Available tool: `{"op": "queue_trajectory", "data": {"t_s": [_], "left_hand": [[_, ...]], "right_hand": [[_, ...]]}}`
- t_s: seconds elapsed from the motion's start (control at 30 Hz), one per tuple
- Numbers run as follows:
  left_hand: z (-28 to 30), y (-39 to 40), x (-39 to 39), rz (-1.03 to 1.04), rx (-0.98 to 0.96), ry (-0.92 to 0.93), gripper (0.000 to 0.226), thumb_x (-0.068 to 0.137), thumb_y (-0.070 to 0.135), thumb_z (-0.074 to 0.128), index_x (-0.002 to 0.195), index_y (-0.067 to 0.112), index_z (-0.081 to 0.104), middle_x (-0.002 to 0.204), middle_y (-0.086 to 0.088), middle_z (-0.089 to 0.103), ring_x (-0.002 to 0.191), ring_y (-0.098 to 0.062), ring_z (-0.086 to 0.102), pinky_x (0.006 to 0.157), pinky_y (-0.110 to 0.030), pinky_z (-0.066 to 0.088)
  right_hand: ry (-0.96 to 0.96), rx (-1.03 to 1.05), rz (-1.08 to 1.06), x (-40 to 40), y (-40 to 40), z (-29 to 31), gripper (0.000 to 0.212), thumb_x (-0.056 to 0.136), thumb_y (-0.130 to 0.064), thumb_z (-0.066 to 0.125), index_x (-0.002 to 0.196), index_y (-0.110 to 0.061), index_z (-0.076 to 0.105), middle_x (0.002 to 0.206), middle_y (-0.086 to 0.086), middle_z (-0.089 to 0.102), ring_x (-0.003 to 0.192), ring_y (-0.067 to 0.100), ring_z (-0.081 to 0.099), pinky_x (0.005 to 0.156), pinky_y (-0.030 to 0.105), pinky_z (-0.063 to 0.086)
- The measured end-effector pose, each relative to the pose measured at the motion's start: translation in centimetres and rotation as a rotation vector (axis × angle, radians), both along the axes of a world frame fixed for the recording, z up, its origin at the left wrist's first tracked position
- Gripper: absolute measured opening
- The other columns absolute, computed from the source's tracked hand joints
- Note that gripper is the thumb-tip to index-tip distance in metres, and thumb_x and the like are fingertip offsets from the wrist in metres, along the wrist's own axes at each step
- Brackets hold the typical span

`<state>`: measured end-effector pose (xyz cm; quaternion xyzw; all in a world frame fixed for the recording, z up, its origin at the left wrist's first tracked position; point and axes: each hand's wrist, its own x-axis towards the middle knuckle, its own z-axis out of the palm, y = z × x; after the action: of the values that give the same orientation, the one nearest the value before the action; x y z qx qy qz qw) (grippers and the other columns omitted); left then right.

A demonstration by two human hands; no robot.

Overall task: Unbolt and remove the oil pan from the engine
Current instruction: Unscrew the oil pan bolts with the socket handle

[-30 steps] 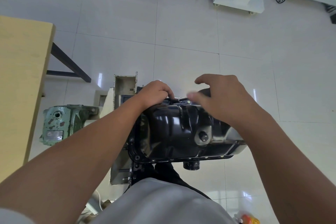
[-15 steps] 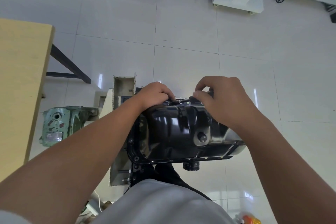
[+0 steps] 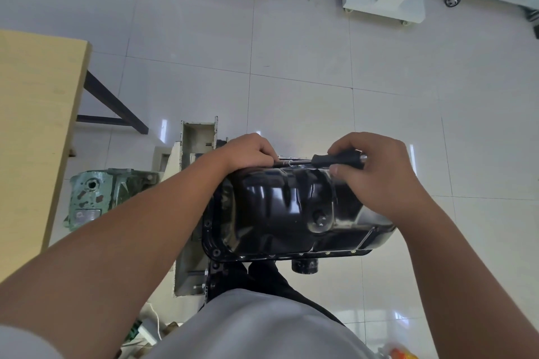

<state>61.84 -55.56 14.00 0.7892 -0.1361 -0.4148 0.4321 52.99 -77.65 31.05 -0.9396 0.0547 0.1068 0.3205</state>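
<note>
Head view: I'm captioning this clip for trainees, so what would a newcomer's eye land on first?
The glossy black oil pan at centre, flange bolts along its near edge. At its far edge, the right hand grips a black-handled ratchet, and the left hand grips its head end. A wooden table stands left.

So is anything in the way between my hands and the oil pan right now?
Nothing visible. The left hand rests on the far edge of the oil pan. The right hand grips a wrench lying along that same edge. Where the wrench meets a bolt is hidden.
</note>
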Motion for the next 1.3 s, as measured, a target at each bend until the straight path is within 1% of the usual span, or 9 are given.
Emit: {"op": "queue_trajectory", "data": {"t_s": [0.2,0.33,0.4,0.5,0.67,0.83,0.9,1.13,1.3], "left_hand": [[0.0,0.2,0.0,0.022,-0.027,-0.006,0.027,0.087,0.014,0.068,0.078,0.037,0.080,0.102,0.012,0.075,0.101,-0.008,0.067,0.099,-0.037,0.054],[-0.1,1.0,-0.6,0.115,-0.005,-0.077,0.015,0.081,0.024,0.069,0.079,0.031,0.081,0.097,0.014,0.075,0.095,-0.004,0.068,0.092,-0.034,0.056],[0.0,1.0,-0.8,0.158,0.011,-0.112,0.017,0.074,0.031,0.063,0.074,0.032,0.081,0.093,0.016,0.075,0.092,-0.002,0.067,0.090,-0.035,0.056],[-0.1,0.9,-0.9,0.222,0.009,-0.097,0.031,0.071,0.028,0.049,0.072,0.034,0.080,0.087,0.019,0.076,0.086,0.001,0.068,0.091,-0.034,0.056],[0.0,0.7,-1.4,0.316,-0.014,-0.053,0.044,0.076,0.024,0.040,0.081,0.047,0.078,0.087,0.019,0.077,0.081,0.004,0.069,0.077,-0.023,0.049],[0.5,0.4,-1.5,0.338,0.001,-0.054,0.043,0.081,0.020,0.043,0.075,0.042,0.080,0.084,0.020,0.076,0.079,0.010,0.066,0.072,-0.021,0.045],[0.6,0.4,-1.5,0.338,-0.001,-0.058,0.045,0.086,0.015,0.045,0.074,0.041,0.080,0.084,0.019,0.076,0.080,0.009,0.067,0.072,-0.019,0.045],[0.4,0.3,-1.4,0.345,-0.018,-0.058,0.046,0.092,0.012,0.047,0.077,0.041,0.081,0.085,0.016,0.077,0.084,0.003,0.069,0.076,-0.023,0.049],[0.0,0.4,-1.3,0.328,-0.018,-0.073,0.045,0.094,0.014,0.050,0.079,0.045,0.080,0.087,0.019,0.076,0.089,-0.002,0.070,0.080,-0.026,0.050]], "right_hand": [[-0.098,0.116,-0.219,-1.3,-1.3,0.3,0.031,0.077,0.001,0.081,0.077,-0.029,0.073,0.078,-0.015,0.072,0.072,-0.010,0.063,0.059,0.000,0.041],[-0.049,0.126,-0.344,-1.7,-2.7,0.1,0.022,0.077,-0.006,0.082,0.079,-0.027,0.075,0.079,-0.021,0.072,0.079,0.004,0.067,0.072,0.017,0.051],[-0.034,0.100,-0.374,-2.0,-3.2,-0.1,0.022,0.077,-0.008,0.083,0.079,-0.028,0.074,0.077,-0.022,0.071,0.082,0.002,0.067,0.072,0.017,0.049],[-0.023,0.029,-0.367,-2.4,-3.5,-0.3,0.021,0.079,-0.012,0.082,0.078,-0.030,0.072,0.077,-0.022,0.070,0.084,-0.015,0.059,0.066,0.004,0.038],[-0.022,-0.017,-0.303,-2.1,-4.0,0.3,0.016,0.081,-0.015,0.082,0.087,-0.029,0.076,0.082,-0.023,0.068,0.081,-0.017,0.059,0.069,-0.003,0.039],[0.095,-0.133,-0.139,-0.3,-3.0,0.2,0.027,0.091,-0.029,0.076,0.116,-0.019,0.076,0.106,-0.010,0.068,0.097,0.004,0.053,0.085,0.015,0.040],[0.126,-0.160,-0.132,0.3,-2.6,-0.1,0.028,0.093,-0.031,0.074,0.117,-0.015,0.075,0.111,-0.002,0.070,0.092,0.007,0.052,0.081,0.019,0.042],[0.234,-0.333,-0.092,1.6,-1.0,-0.2,0.035,0.095,-0.036,0.069,0.093,-0.001,0.072,0.087,0.013,0.072,0.080,0.028,0.067,0.063,0.033,0.050],[0.258,-0.437,-0.061,2.9,0.6,0.1,0.021,0.092,-0.031,0.067,0.089,-0.010,0.068,0.075,0.002,0.063,0.063,0.017,0.055,0.051,0.024,0.036]]}}
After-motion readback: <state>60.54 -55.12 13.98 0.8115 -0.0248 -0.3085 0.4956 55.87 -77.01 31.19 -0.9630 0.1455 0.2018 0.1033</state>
